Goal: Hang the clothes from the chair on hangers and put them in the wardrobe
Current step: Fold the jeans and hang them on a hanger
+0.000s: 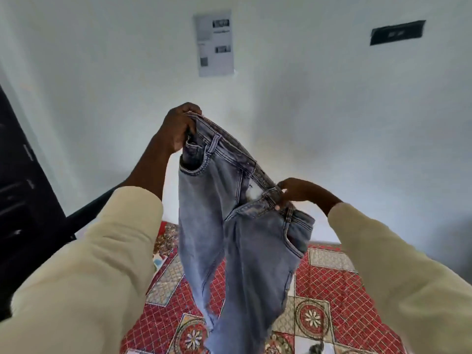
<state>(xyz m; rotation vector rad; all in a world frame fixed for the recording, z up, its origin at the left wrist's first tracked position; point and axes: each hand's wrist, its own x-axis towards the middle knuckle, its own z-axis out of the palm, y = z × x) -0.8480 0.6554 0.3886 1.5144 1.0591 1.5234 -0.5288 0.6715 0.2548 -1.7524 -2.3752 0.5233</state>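
A pair of faded light-blue jeans [245, 241] hangs in the air in front of me, waistband up, legs dropping toward the floor. My left hand [178, 129] grips the waistband at its upper left end, raised high. Lower and to the right, my right hand [298, 191] pinches the waistband near a belt loop. Both arms wear cream sleeves. No hanger, chair or open wardrobe shows in the head view.
A red patterned quilt [332, 290] lies spread below the jeans. A dark door or cabinet [23, 200] stands at the left edge. The white wall ahead carries a printed sheet [215, 44] and a black strip [397, 33].
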